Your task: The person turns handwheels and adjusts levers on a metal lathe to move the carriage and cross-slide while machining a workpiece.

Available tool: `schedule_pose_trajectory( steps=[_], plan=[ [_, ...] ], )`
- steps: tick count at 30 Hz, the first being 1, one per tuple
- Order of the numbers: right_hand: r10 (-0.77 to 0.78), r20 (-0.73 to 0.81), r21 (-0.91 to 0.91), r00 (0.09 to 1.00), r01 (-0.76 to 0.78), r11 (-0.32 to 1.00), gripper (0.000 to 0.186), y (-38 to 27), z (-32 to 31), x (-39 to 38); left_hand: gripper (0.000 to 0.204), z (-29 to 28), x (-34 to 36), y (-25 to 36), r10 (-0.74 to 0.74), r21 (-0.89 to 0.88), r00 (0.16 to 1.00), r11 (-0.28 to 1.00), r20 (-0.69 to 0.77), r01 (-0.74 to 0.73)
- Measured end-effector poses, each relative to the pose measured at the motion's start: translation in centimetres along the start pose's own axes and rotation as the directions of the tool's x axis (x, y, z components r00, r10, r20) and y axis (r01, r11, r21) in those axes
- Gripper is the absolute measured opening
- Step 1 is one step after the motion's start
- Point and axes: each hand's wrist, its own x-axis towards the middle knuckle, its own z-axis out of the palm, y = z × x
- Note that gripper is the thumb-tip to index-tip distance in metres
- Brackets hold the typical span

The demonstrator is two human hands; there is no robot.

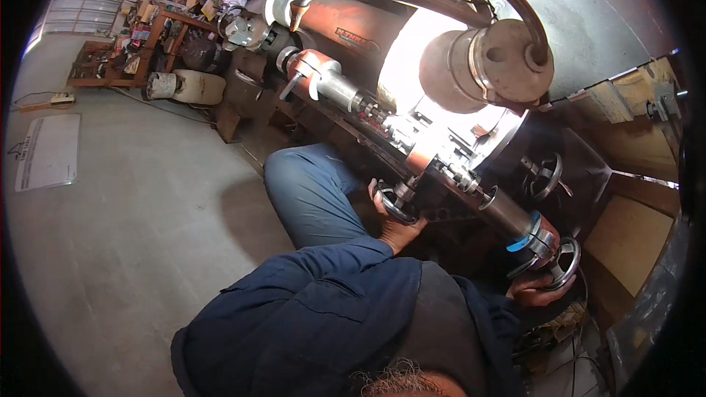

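In front of me is a large grinding machine with a metal workpiece [371, 112] of stepped, shaft-like shape held lengthwise between a headstock [312, 70] and a tailstock [507, 209]. My left hand [401, 232] grips the rim of a small black handwheel [396, 206] under the middle of the machine. Lower right, my right hand [540, 291] has its fingers curled on the rim of a metal handwheel [567, 265] at the tailstock end. A blue clamp lever [523, 241] sits beside that wheel. Glare washes out the middle of the workpiece.
A round grey housing [507, 62] and a curved arm hang over the workpiece. Another handwheel [548, 176] stands on the machine's right. Behind left are a cluttered wooden bench [110, 66] and a whitish jerrycan [200, 88]. A white board [48, 151] is at the far left.
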Motion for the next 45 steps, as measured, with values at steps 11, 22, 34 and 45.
schedule_pose_trajectory(
  steps=[11,22,34,45],
  plan=[
    [0.012,-0.070,0.078,0.997,-0.007,0.997,0.056,1.9,0.9,-0.7,0.073,-0.6,1.1,0.4,0.194,0.009,0.981,0.981,-0.005,-0.193],
    [-0.078,0.171,0.269,0.982,0.030,0.963,0.043,1.1,-3.8,12.0,0.053,-12.5,12.3,5.1,0.503,0.031,0.703,0.823,-0.503,-0.567],
    [-0.819,0.494,0.747,0.291,0.341,0.571,0.023,-9.5,25.3,23.7,0.020,-15.4,41.2,15.9,0.359,0.285,0.842,0.923,-0.403,-0.257],
    [-0.940,0.318,0.928,0.122,0.163,0.335,0.030,-17.3,36.2,15.7,0.020,-11.7,42.5,16.3,0.337,0.349,0.832,0.918,-0.441,-0.186]
  ],
)
